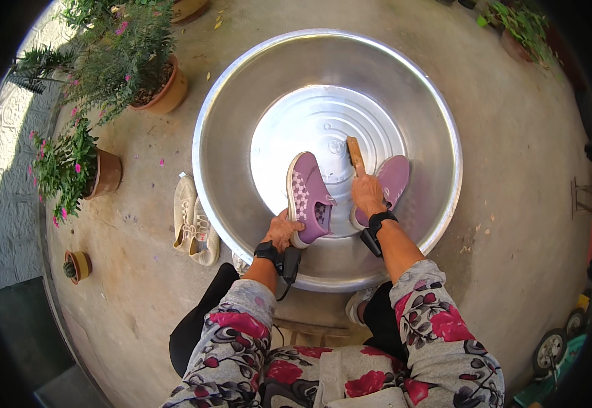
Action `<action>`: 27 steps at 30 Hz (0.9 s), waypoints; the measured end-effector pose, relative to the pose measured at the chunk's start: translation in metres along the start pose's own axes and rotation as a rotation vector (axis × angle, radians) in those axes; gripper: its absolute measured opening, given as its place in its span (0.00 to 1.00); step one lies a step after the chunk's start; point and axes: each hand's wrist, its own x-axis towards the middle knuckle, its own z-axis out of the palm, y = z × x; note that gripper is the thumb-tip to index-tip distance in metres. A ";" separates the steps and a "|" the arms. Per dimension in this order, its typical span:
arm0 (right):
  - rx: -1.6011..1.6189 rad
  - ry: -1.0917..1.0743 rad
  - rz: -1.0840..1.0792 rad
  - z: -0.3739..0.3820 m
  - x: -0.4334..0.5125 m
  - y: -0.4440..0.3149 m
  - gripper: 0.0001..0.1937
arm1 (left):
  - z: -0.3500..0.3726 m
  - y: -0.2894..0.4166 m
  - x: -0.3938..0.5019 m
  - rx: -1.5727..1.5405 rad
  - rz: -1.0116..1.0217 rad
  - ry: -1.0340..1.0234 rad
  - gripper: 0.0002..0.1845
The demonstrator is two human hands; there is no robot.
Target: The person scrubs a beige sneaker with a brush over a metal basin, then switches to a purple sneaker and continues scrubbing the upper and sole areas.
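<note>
My left hand (280,230) grips a purple slip-on shoe (314,178) by its heel, toe pointing away from me. White patches pattern the side of this shoe, and its sole is pale. In my right hand (368,193) is a wooden-backed scrubbing brush (354,151), its bristles facing left towards the held shoe but apart from it. The matching purple shoe (395,176) leans against the right inner wall of a large metal basin (326,58), partly hidden behind my right hand and wrist. Both hands are over the basin.
A pair of cream lace-up shoes (194,219) lies on the concrete floor left of the basin. Flowering plants in pots (166,92) and a small potted cactus (77,266) stand along the left. A wheeled item (550,352) is at the lower right. Part of a wooden stool (311,329) shows beneath me.
</note>
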 end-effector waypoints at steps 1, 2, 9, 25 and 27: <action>-0.010 -0.011 0.016 0.001 0.001 0.005 0.14 | 0.002 0.003 -0.002 0.005 0.004 -0.006 0.34; -0.025 -0.010 0.029 0.004 0.001 0.009 0.14 | 0.005 0.006 -0.004 0.004 -0.006 0.013 0.34; 0.033 -0.117 -0.203 0.006 -0.009 0.007 0.15 | 0.024 0.020 0.006 0.186 -0.154 0.241 0.33; -0.159 -0.037 -0.557 -0.077 -0.091 -0.057 0.21 | -0.003 0.048 0.048 1.467 0.866 -0.116 0.09; -0.114 0.005 -0.498 -0.087 -0.086 -0.061 0.20 | 0.025 0.071 0.006 2.002 0.898 0.014 0.10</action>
